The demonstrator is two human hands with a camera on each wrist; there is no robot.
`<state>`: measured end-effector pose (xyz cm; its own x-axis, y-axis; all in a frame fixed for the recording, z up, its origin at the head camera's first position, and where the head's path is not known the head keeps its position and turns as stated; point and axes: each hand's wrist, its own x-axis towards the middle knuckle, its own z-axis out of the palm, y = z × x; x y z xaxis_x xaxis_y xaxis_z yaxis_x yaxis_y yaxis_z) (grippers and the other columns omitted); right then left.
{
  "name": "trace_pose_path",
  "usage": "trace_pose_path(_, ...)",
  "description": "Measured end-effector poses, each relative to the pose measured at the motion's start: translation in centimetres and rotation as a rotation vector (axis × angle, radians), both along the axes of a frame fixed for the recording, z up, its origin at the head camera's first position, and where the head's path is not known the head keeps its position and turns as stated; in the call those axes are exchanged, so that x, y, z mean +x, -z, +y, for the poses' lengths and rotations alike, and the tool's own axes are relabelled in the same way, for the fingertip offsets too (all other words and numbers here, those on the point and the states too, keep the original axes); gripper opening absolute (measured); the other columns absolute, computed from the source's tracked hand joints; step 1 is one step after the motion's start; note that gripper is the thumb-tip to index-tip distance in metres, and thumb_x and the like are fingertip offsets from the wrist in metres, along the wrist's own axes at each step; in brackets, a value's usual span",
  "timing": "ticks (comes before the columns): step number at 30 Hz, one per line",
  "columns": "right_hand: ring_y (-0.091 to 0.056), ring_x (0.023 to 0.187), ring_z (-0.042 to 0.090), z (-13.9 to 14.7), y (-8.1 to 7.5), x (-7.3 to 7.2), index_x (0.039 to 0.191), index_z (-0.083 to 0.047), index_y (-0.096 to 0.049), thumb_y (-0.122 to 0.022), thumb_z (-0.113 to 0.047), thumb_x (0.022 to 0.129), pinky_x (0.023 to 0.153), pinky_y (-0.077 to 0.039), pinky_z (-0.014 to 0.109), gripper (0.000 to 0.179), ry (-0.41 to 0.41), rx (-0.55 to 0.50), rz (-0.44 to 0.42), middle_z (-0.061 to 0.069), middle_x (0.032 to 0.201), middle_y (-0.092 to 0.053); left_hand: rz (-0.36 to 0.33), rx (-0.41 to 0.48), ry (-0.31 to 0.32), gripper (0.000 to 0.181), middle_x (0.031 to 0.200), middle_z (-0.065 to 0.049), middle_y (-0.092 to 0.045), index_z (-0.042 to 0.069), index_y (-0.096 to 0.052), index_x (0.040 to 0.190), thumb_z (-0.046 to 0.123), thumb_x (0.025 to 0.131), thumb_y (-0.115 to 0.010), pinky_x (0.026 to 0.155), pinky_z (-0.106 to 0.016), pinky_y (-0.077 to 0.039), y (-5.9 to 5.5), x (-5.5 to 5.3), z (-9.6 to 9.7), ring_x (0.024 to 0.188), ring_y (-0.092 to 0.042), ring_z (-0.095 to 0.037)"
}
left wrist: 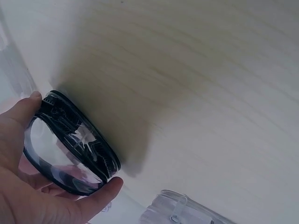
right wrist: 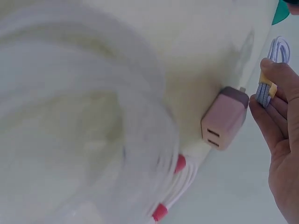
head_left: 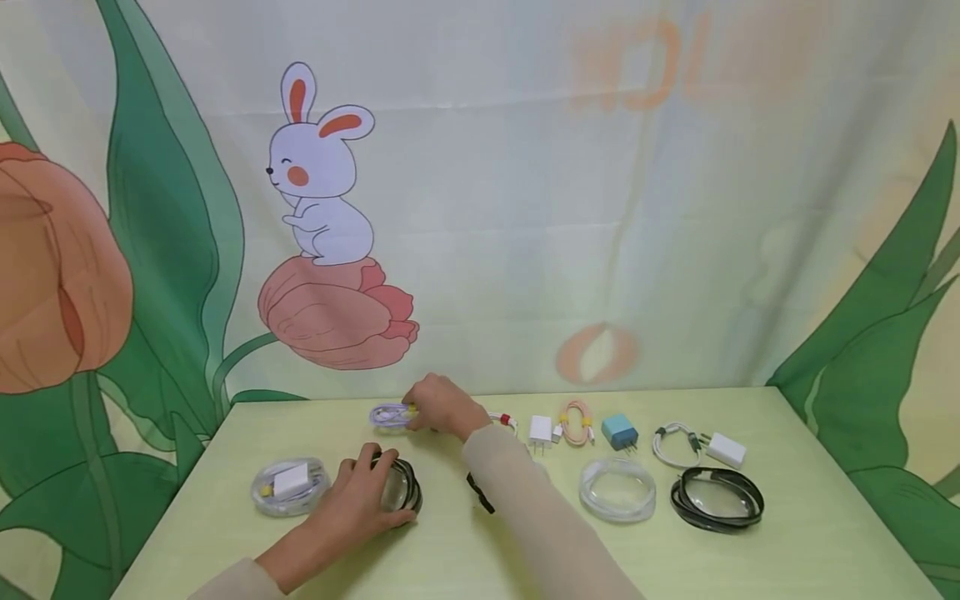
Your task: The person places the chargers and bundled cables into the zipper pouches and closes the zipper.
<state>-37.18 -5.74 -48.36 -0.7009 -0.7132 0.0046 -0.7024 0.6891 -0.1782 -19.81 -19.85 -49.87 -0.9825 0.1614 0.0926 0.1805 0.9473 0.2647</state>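
Note:
My left hand (head_left: 360, 492) grips a round clear pouch (left wrist: 84, 140) with black zipper trim, thumb and fingers spread across its sides, and the pouch stands tilted. Farther back, my right hand (head_left: 446, 406) pinches a coiled lavender cable (right wrist: 268, 88) by the yellow tie around its middle. The cable's loop (head_left: 388, 415) sticks out to the left of the fingers. Close to that hand, a pink two-port charger (right wrist: 224, 119) sits on the table; in the head view the hand hides it. A white cable with red ties (head_left: 506, 420) lies just right of the wrist.
Left of my left hand lies a clear pouch (head_left: 288, 487) holding a white charger. Toward the right are a white charger (head_left: 540, 430), pink cable (head_left: 576, 422), blue charger (head_left: 620, 432), white cable (head_left: 675, 444), another white charger (head_left: 726, 450), and white-trimmed (head_left: 617, 490) and black-trimmed (head_left: 717, 500) pouches.

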Motion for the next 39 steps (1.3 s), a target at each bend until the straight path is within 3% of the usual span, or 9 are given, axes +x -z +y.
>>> trace_pose_path(8,-0.058,0.089,0.008,1.4,-1.2,0.3,0.124,-0.016,-0.075,-0.079,-0.037,0.090,0.086,-0.050,0.024,0.040,0.026,0.023,-0.021,-0.005,0.108,-0.074,-0.019,-0.013,0.002,0.091,0.143,-0.019,-0.041,0.009,-0.050,0.140,0.053,0.071,-0.089,0.078,-0.060,-0.055,0.0,-0.2,0.2,0.116,-0.050,-0.051)
trace_pose_path(18,-0.055,0.080,0.006,2.0,-2.2,1.7,0.119,-0.015,-0.077,-0.081,-0.038,0.088,0.078,-0.049,0.021,0.039,-0.049,0.051,0.002,-0.007,0.102,-0.075,0.016,0.007,0.021,0.092,0.143,-0.018,-0.041,0.008,-0.050,0.141,0.051,0.070,-0.090,0.075,-0.059,-0.055,0.4,0.1,0.0,0.118,-0.049,-0.049)
trace_pose_path(23,-0.050,0.069,0.004,2.8,-2.6,2.5,0.114,-0.016,-0.080,-0.082,-0.038,0.086,0.064,-0.042,0.017,0.036,-0.134,0.070,0.007,-0.011,0.088,-0.071,0.027,0.025,0.024,0.093,0.145,-0.019,-0.039,0.007,-0.048,0.142,0.049,0.071,-0.090,0.076,-0.063,-0.054,0.4,0.2,0.1,0.122,-0.047,-0.050)
trace_pose_path(29,-0.040,0.062,0.001,3.6,-2.3,3.0,0.093,-0.017,-0.079,-0.084,-0.037,0.084,0.057,-0.034,0.015,0.022,-0.277,0.101,-0.012,-0.014,0.069,-0.057,0.050,0.043,0.031,0.094,0.148,-0.022,-0.035,0.002,-0.045,0.143,0.047,0.073,-0.090,0.083,-0.064,-0.053,0.5,0.4,0.0,0.125,-0.044,-0.053)
trace_pose_path(35,-0.053,0.067,-0.006,3.7,-2.5,4.2,0.103,-0.019,-0.081,-0.083,-0.035,0.086,0.065,-0.043,0.011,0.023,-0.428,0.135,-0.043,-0.014,0.082,-0.071,0.083,0.040,0.052,0.094,0.145,-0.021,-0.036,-0.001,-0.043,0.142,0.045,0.074,-0.090,0.089,-0.060,-0.052,0.7,0.4,-0.2,0.123,-0.045,-0.052)
trace_pose_path(39,-0.048,0.066,-0.003,3.3,-2.5,4.8,0.103,-0.020,-0.082,-0.082,-0.035,0.086,0.064,-0.041,0.012,0.023,-0.454,0.202,0.007,-0.015,0.080,-0.069,0.080,0.064,0.067,0.094,0.144,-0.022,-0.036,-0.002,-0.043,0.141,0.045,0.075,-0.090,0.093,-0.060,-0.051,0.7,0.2,-0.4,0.123,-0.045,-0.051)
